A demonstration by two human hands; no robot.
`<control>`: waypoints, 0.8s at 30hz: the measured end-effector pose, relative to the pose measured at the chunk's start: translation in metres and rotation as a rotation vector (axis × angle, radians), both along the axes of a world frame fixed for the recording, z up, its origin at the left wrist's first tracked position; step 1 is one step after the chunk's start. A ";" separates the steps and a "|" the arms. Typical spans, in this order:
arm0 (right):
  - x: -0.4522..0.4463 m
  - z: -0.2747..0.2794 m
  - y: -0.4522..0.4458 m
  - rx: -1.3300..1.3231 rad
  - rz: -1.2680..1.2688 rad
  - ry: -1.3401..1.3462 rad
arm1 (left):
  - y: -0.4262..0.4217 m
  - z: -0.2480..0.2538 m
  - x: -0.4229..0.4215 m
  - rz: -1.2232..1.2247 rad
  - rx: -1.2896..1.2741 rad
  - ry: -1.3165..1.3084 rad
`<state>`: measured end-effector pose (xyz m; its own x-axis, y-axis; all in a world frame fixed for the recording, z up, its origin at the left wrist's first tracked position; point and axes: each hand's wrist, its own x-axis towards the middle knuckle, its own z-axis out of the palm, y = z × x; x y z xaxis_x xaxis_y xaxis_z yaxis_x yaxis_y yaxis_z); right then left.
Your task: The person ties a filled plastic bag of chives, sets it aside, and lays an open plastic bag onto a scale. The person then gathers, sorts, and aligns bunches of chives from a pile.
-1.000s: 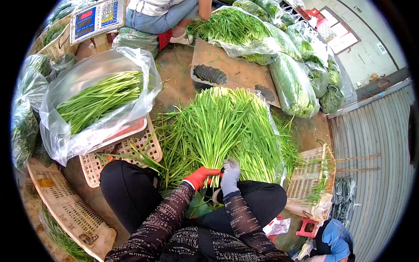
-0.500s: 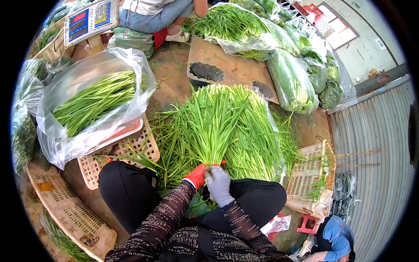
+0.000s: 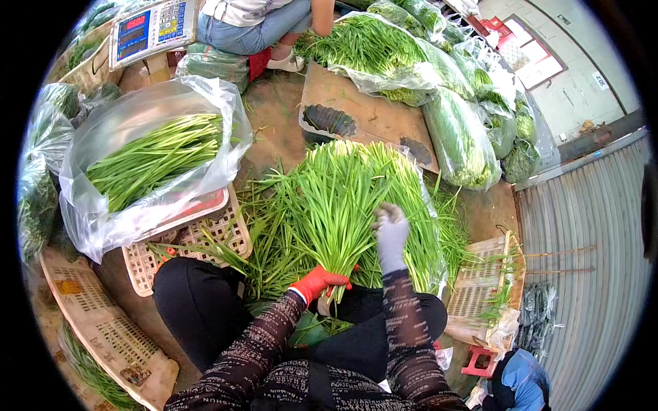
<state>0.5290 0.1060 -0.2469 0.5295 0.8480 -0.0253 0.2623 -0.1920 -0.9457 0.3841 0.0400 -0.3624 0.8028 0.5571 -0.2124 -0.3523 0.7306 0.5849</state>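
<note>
My left hand [image 3: 319, 282], in a red glove, is wrapped round the lower ends of a bunch of garlic chives [image 3: 336, 212]; the leaves fan out away from me. To its right, my right hand [image 3: 391, 229], in a grey glove, is over the large pile of garlic chives [image 3: 418, 240]. Its fingers are curled in, and whatever they may hold does not show. The pile lies on clear plastic in front of my crossed legs, its pale ends toward the far and right sides.
At left, an open plastic bag [image 3: 75, 178] of chives sits on an upturned basket [image 3: 236, 229], below a digital scale [image 3: 154, 31]. A seated person [image 3: 257, 31] is at the back. Bagged greens [image 3: 459, 137] stand back right; a crate [image 3: 480, 281] is at right.
My right hand has left the stem ends in my left hand and moved up and right over the pile. The left hand keeps its hold, slightly lower. The view has shifted a little.
</note>
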 end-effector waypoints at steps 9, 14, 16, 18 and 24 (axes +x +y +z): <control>0.035 -0.021 0.016 -0.257 0.020 -0.212 | 0.003 0.003 0.004 0.013 0.043 -0.030; 0.018 -0.013 -0.012 0.153 -0.100 0.062 | 0.004 0.001 0.002 0.042 -0.137 -0.111; 0.022 -0.006 -0.029 -0.017 -0.018 0.253 | 0.003 -0.002 0.002 0.031 -0.139 -0.091; 0.022 -0.015 -0.036 -0.112 0.037 0.099 | 0.003 -0.003 0.002 0.020 -0.125 -0.069; 0.012 0.010 -0.053 -0.568 0.504 -0.959 | 0.004 -0.011 0.003 0.019 -0.209 -0.025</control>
